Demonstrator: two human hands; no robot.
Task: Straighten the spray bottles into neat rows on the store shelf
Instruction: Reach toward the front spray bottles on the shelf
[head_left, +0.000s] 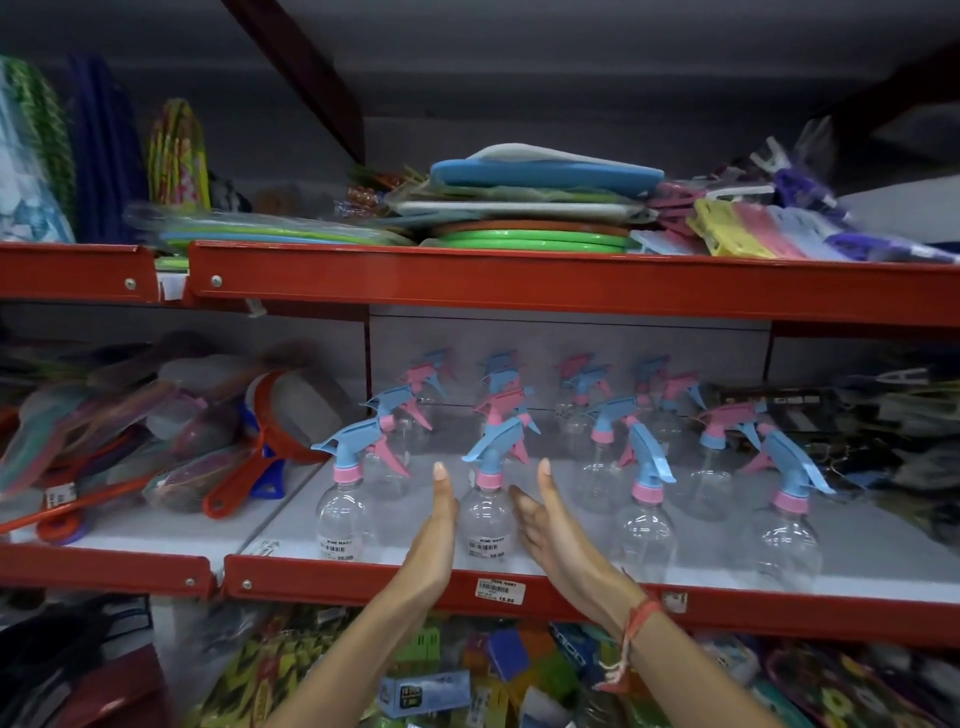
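Observation:
Clear spray bottles with blue and pink trigger heads stand in several columns on the white middle shelf (291, 525). In the front row, one bottle (340, 514) is at the left, another (485, 519) in the middle, and two more (644, 525) (787, 535) to the right. My left hand (434, 535) and my right hand (550, 525) are flat with fingers straight, one on each side of the middle front bottle. The left palm lies close against its side; the right palm is slightly apart from it. Neither hand grips anything.
The red shelf lip (363, 584) carries a price tag (500, 591) below the bottles. Strainers and plastic spoons (171, 441) fill the left bay. Dark packaged goods (883, 431) crowd the right. Plates and boards (535, 208) are stacked on the upper shelf.

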